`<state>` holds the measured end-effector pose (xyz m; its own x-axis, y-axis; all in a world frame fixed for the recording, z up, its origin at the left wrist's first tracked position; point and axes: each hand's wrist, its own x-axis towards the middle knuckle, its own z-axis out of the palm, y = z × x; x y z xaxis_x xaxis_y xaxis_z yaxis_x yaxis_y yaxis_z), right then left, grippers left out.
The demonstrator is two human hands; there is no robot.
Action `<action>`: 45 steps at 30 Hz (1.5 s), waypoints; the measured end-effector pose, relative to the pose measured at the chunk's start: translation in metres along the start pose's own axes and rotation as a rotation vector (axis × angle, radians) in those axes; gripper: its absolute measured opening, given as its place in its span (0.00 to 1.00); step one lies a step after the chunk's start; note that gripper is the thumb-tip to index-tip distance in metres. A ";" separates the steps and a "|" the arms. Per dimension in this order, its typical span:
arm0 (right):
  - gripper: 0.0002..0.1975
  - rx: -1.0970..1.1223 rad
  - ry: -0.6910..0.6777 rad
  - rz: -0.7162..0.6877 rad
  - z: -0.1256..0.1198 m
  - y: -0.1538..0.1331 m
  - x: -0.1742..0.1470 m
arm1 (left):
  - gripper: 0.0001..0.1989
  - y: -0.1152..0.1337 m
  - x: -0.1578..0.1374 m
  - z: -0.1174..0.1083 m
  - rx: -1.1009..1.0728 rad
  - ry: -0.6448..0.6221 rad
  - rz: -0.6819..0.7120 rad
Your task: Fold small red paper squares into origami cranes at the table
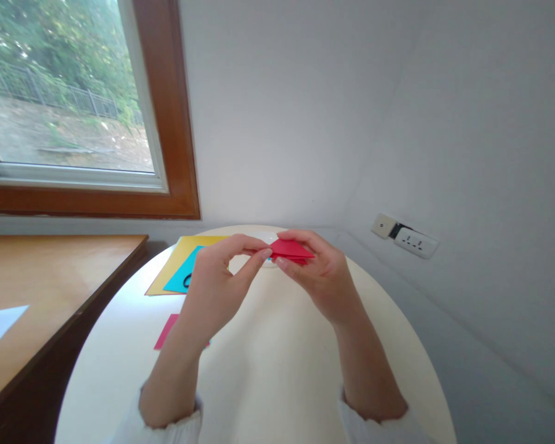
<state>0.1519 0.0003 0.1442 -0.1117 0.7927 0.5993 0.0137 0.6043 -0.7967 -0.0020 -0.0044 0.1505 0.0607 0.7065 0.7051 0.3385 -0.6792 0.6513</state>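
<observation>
A small piece of folded red paper (292,249) is held up over the far part of the round white table (268,370). My left hand (224,280) pinches its left corner between thumb and fingers. On the other side, my right hand (317,268) grips the paper, thumb at the lower edge and fingers behind the top. The layers stand slightly apart at the right end. Behind the hands, a clear round object lies on the table, mostly hidden, so I cannot tell what it is.
Left of my hands lie yellow sheets (166,275) with a blue sheet (178,282) on top; a black loop shows there. A pink paper piece (166,330) is partly under my left forearm. A wooden desk (50,265) stands left; a wall socket (416,242) is at right.
</observation>
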 end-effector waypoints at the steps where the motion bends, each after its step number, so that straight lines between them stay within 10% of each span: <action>1: 0.10 -0.003 -0.002 -0.005 0.000 0.001 0.000 | 0.04 0.000 0.000 0.000 0.003 -0.002 -0.002; 45: 0.04 0.012 0.153 -0.047 0.008 0.012 0.002 | 0.04 0.001 0.003 0.003 -0.167 -0.030 -0.120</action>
<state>0.1437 0.0084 0.1356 0.0406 0.7674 0.6398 -0.0001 0.6404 -0.7681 0.0012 -0.0026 0.1525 0.0586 0.7881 0.6127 0.1848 -0.6117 0.7692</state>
